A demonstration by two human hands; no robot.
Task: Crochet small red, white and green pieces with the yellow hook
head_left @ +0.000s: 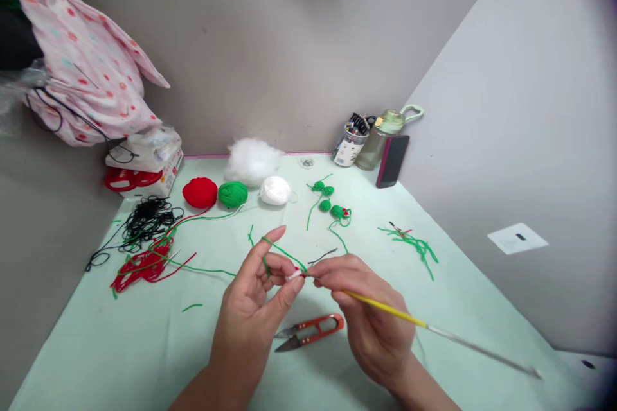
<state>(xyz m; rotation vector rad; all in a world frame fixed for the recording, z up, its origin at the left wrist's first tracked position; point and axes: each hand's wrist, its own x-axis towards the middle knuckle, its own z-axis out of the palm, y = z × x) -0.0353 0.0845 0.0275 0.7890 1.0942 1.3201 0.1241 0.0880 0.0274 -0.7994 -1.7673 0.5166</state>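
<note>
My left hand [260,289] pinches a small red-and-white crochet piece [295,274] between thumb and fingers. Green yarn [284,250] runs over its raised index finger down to the piece. In my right hand [369,308] is a crochet hook [385,308] with a yellow handle and a long metal end pointing to the lower right. The hook's working tip meets the crochet piece and is mostly hidden by my fingers. Below the hands, orange-handled thread snips [313,332] lie on the pale green tablecloth [159,347].
Balls of red yarn [200,192], green yarn [233,194] and white yarn [275,191] sit behind, near white stuffing [253,162]. Small green crocheted balls [325,205] lie right of them. Tangled black yarn [149,221] is at left; green scraps [414,244] and a phone [393,162] are at right.
</note>
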